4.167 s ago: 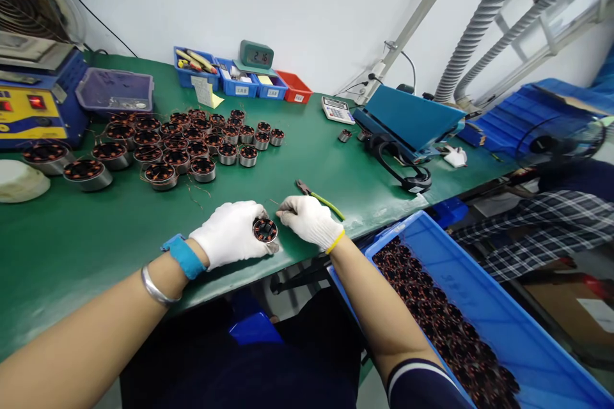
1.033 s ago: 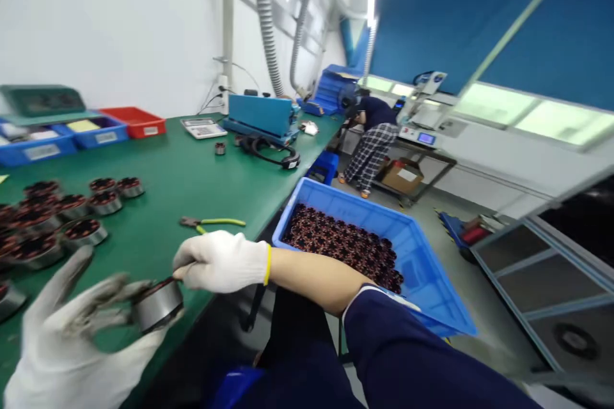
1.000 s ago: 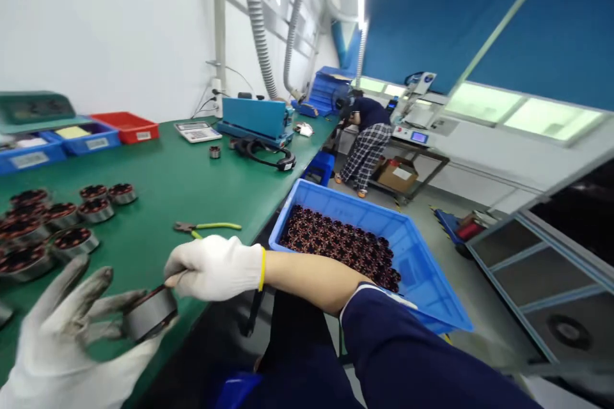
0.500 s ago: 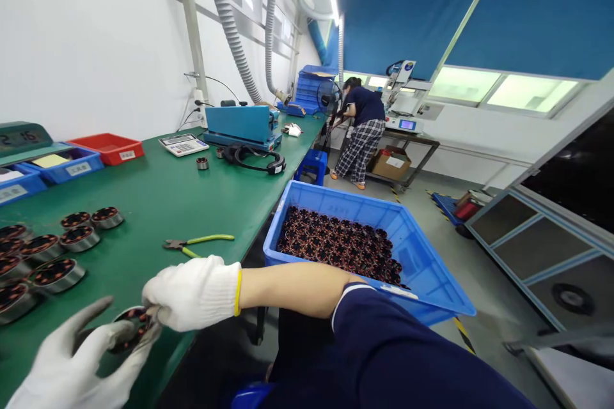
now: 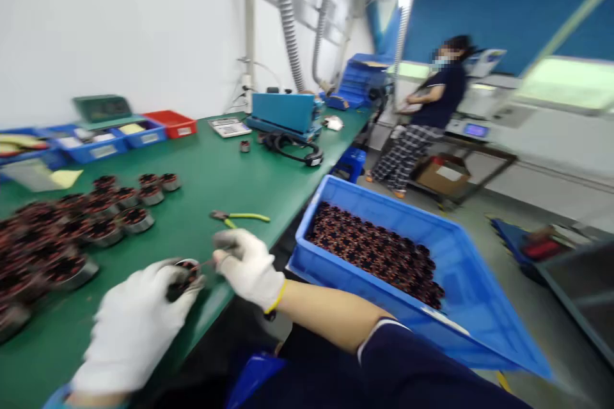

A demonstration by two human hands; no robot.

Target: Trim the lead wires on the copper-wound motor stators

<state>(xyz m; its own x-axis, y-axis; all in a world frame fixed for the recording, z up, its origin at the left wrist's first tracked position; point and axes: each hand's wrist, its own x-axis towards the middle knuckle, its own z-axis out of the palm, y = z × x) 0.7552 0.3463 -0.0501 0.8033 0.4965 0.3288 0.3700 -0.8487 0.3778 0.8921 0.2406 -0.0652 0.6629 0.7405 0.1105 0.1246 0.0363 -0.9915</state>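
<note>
My left hand (image 5: 137, 316), in a white glove, has its fingers wrapped round a small motor stator (image 5: 188, 273) with a metal rim and copper windings, above the green workbench (image 5: 201, 188). Just right of it my gloved right hand (image 5: 249, 265) is closed in a pinch. A thin reddish wire (image 5: 207, 262) seems to run from the stator to these fingers; blur softens it. Beyond the right hand lies a pair of green-handled cutting pliers (image 5: 247, 216). Several more stators (image 5: 137, 218) stand grouped on the bench at the left.
A blue crate (image 5: 374, 282) holding many stators stands right of the bench. Blue bins (image 5: 103, 152), a red bin (image 5: 185, 130), a calculator (image 5: 230, 128), a black headband-like item (image 5: 314, 158) and a teal machine (image 5: 283, 112) line the bench. Another person (image 5: 441, 102) stands beyond.
The view has swung left. My right hand has drawn away from the stator to the right, while my left hand now wraps round it. The other person has straightened up.
</note>
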